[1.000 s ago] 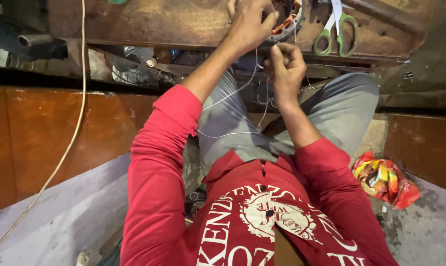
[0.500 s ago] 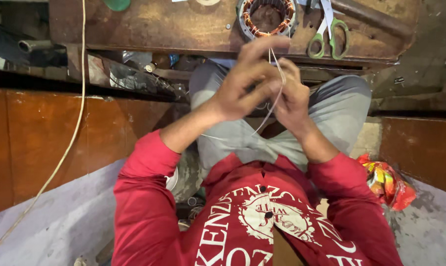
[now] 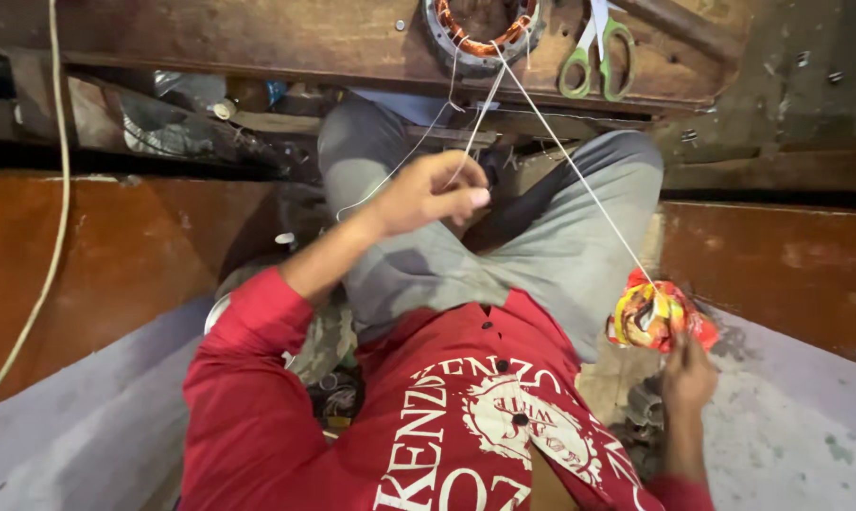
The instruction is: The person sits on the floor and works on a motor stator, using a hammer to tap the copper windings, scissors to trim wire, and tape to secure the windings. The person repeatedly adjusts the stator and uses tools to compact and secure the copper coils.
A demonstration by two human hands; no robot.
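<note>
Both hands have come apart since a moment ago: the left hand (image 3: 435, 192) is now pinching a white thread (image 3: 579, 180) over the lap, while the right hand (image 3: 688, 374) has dropped beside the thigh, fingers closing on a crinkly red-and-yellow wrapper bundle (image 3: 657, 315) the thread is running from. That thread is stretching taut up to the copper-wound stator (image 3: 482, 28) sitting at the workbench's (image 3: 258, 38) near edge, beside green-handled scissors (image 3: 598, 57) kept within reach.
</note>
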